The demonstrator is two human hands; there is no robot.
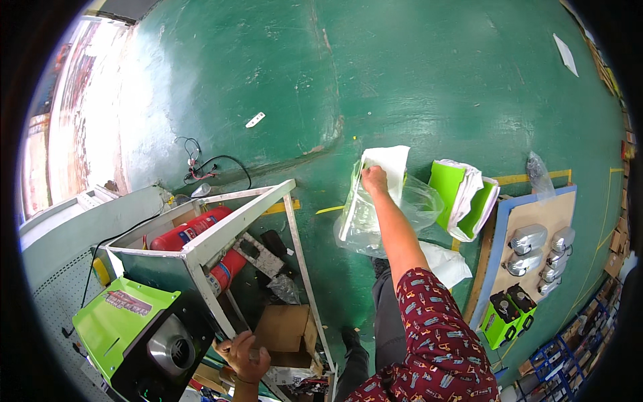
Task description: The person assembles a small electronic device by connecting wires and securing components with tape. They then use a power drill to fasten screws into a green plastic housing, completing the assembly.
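Observation:
My right hand [375, 179] reaches out over the floor, closed on the upper edge of a white foam-like sheet [395, 161]. Below it, a clear plastic bag [420, 204] wraps round a pale, flat panel [362, 221]. My left hand [244, 355] is low at the left, its fingers curled against the white metal frame [211, 305] of a stand. Beside that hand, a bright green and black machine [127, 311] with a round metal outlet sits on the stand. Right of the bag lie bright green panels [445, 187] with white wrapping between them.
Red fire extinguishers [194, 228] lie within the stand, above an open cardboard box [284, 328]. Black cables [228, 161] trail on the green floor. At right, a board [536, 208] carries several plastic-wrapped metal parts [526, 239] and small green and black units [506, 318].

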